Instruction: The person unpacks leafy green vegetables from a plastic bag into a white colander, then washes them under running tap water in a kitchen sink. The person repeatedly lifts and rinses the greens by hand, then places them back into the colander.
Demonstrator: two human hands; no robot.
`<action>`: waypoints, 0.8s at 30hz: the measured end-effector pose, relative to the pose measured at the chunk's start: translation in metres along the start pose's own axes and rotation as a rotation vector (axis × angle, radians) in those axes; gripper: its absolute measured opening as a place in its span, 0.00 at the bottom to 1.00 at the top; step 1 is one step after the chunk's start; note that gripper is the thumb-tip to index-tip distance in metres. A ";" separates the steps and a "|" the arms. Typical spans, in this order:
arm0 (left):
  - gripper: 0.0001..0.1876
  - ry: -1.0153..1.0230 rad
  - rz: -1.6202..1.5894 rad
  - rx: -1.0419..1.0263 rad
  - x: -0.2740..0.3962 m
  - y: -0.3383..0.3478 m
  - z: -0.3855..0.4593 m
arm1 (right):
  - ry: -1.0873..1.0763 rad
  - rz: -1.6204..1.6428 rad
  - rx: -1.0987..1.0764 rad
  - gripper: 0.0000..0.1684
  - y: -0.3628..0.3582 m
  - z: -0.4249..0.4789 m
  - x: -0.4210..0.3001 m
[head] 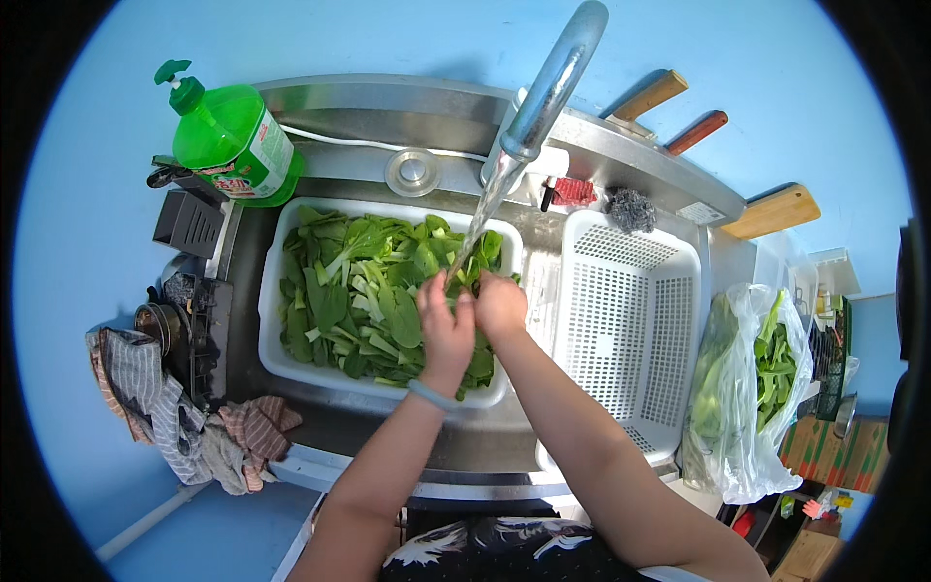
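A white plastic basin full of leafy greens sits in the stainless steel sink. Water runs from the curved faucet down onto the basin's right part. My left hand is under the stream, its fingers partly spread over the greens; whether it pinches a leaf is hidden. Close beside it on the right, my right hand is curled around green leaves, which show at its fingers. A white perforated basket stands to the right of the basin, with no greens seen in it.
A clear plastic bag of greens lies to the right. Behind the sink are a drain plug, a steel wool scrubber and knife handles. A green pump bottle stands back left, cloths hang at left.
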State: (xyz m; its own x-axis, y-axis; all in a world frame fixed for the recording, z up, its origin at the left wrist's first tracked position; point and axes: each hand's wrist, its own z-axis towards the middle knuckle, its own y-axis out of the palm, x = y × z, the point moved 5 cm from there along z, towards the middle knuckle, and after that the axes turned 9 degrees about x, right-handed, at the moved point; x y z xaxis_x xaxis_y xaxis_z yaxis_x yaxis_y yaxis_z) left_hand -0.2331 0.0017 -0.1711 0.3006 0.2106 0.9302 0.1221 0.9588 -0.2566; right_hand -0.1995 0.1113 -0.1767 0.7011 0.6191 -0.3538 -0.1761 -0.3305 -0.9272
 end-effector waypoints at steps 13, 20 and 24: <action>0.12 -1.198 -0.631 -0.233 -0.106 0.041 -0.011 | 0.153 0.505 0.076 0.16 0.029 -0.031 0.025; 0.12 -1.180 -0.446 -0.205 -0.103 0.040 -0.011 | 0.196 0.584 -0.197 0.34 0.087 -0.014 0.034; 0.12 -1.243 -0.552 -0.062 -0.106 0.038 -0.004 | 0.226 0.549 -0.218 0.34 0.044 -0.031 0.007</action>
State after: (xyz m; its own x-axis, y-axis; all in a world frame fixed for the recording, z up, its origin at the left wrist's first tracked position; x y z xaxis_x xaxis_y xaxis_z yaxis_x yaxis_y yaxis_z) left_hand -0.2571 0.0151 -0.2808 -0.8401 -0.1317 0.5261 -0.0005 0.9703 0.2420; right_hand -0.1813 0.0792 -0.2166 0.6814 0.1597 -0.7142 -0.4235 -0.7098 -0.5628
